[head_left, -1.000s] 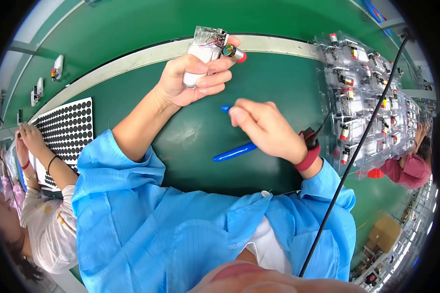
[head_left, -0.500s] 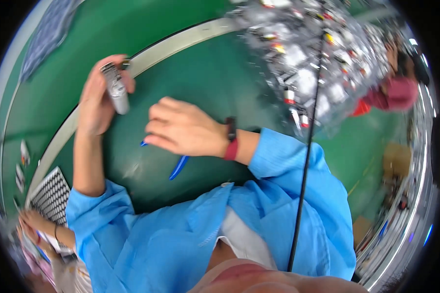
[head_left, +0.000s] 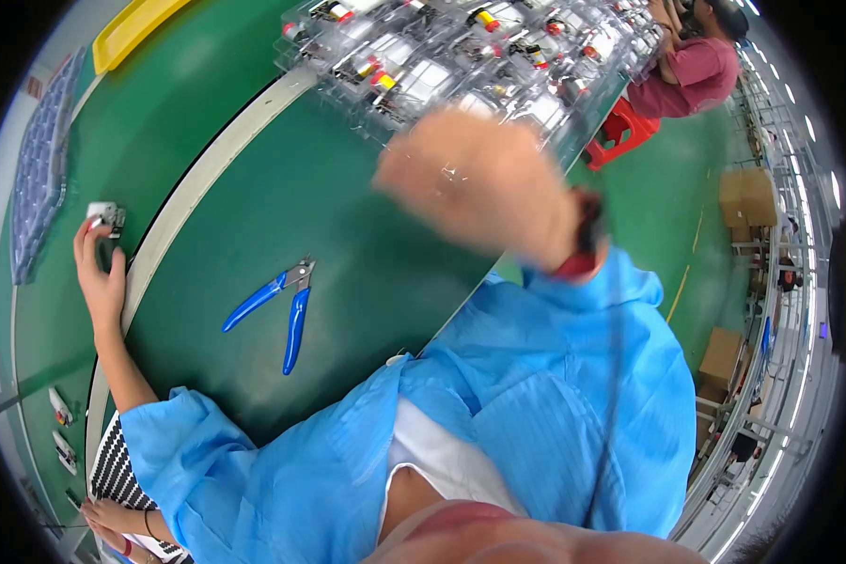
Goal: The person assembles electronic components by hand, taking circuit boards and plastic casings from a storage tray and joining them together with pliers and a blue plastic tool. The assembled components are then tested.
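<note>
My left hand (head_left: 101, 273) is stretched over the far side of the pale strip. Its fingers are curled against a small white device with dark, metallic-looking parts (head_left: 106, 214), which is at the green surface beyond the strip. My right hand (head_left: 479, 183), smeared by motion, is raised by the near edge of clear plastic trays (head_left: 409, 115). Whether its fingers hold anything does not show. Between my hands, blue-handled cutters (head_left: 295, 305) lie on the green table (head_left: 376, 235), handles spread and jaws pointing away from me.
The trays hold several white parts with red and yellow pieces. A pale strip (head_left: 183, 202) borders the table. Beyond it lie a bluish tray (head_left: 42, 179), a yellow bin (head_left: 136, 33) and two whitish devices (head_left: 62, 406). A person's hands (head_left: 113, 517) work at lower left; another person (head_left: 691, 75) is at upper right by a red stool (head_left: 623, 132).
My left hand has moved left across the strip with the device. My right hand has left the cutters, now fully visible on the table, and swung right to the trays.
</note>
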`<state>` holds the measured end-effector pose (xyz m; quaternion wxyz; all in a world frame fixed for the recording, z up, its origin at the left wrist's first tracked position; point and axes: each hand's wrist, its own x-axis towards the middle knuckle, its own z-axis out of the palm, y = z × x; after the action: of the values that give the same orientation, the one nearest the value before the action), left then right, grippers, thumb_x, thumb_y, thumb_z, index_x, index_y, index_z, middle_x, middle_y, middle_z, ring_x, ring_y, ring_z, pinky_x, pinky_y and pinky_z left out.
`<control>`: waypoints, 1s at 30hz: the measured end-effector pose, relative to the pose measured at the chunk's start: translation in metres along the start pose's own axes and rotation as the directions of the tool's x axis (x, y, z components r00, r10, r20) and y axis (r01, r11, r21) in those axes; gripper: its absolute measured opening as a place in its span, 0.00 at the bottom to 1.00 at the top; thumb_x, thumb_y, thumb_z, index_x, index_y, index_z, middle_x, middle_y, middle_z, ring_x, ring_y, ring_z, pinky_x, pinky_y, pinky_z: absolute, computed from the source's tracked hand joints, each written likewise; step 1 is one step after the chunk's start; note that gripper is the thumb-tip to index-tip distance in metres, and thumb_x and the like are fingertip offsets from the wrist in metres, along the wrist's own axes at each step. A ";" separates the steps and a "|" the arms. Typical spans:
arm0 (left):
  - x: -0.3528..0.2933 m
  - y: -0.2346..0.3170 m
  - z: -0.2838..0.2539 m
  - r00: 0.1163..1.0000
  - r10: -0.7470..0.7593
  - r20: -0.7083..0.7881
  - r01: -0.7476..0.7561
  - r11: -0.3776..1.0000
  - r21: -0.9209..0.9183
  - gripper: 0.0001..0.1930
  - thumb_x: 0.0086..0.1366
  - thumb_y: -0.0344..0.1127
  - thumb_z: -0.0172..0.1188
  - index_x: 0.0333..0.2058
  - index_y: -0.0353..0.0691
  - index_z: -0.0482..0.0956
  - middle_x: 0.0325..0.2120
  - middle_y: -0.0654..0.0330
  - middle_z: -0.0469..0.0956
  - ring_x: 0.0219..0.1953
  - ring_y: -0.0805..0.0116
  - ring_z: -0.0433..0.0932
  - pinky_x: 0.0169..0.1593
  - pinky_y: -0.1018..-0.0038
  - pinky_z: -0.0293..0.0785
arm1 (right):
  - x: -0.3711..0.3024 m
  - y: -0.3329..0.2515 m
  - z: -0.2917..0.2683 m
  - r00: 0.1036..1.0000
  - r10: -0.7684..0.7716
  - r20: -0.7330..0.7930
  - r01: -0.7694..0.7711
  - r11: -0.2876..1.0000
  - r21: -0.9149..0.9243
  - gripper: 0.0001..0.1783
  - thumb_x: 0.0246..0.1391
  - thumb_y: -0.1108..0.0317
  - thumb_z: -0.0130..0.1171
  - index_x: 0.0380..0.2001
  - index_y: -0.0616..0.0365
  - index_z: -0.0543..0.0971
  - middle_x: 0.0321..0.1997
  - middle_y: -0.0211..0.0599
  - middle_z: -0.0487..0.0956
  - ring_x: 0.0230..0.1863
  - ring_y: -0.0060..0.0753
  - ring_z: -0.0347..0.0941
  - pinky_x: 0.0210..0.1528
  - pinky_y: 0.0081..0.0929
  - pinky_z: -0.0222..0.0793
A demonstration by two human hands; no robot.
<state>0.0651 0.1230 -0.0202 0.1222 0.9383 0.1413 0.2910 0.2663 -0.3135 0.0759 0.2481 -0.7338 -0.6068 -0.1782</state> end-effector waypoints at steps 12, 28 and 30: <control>-0.022 0.167 0.018 0.966 0.257 0.000 -0.251 0.945 -0.210 0.08 0.51 0.20 0.56 0.31 0.37 0.77 0.46 0.52 0.73 0.52 0.53 0.71 0.57 0.63 0.64 | -0.048 0.132 -0.037 0.837 0.449 -0.312 -0.538 0.777 -0.326 0.11 0.50 0.64 0.60 0.31 0.62 0.78 0.19 0.37 0.76 0.19 0.27 0.72 0.24 0.27 0.66; -0.041 0.178 0.019 0.825 -0.015 0.565 0.544 0.294 -0.786 0.34 0.56 0.36 0.67 0.59 0.35 0.62 0.48 0.51 0.73 0.50 0.63 0.74 0.52 0.68 0.72 | 0.069 -0.056 0.078 0.872 0.282 0.400 -0.440 0.091 0.894 0.08 0.57 0.68 0.58 0.34 0.62 0.79 0.29 0.35 0.80 0.29 0.21 0.75 0.28 0.18 0.69; -0.041 0.176 0.022 0.883 0.004 0.470 0.470 -0.001 -0.883 0.19 0.63 0.29 0.56 0.53 0.34 0.68 0.37 0.58 0.76 0.38 0.71 0.77 0.42 0.74 0.76 | 0.071 -0.055 0.095 0.860 0.333 0.387 -0.413 0.008 0.911 0.08 0.57 0.68 0.58 0.35 0.62 0.79 0.30 0.34 0.80 0.30 0.21 0.76 0.28 0.18 0.69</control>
<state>0.0795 -0.0573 -0.0039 0.8020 0.5853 0.0353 0.1137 0.2234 -0.1935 0.0471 0.6837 -0.5235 -0.3615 0.3576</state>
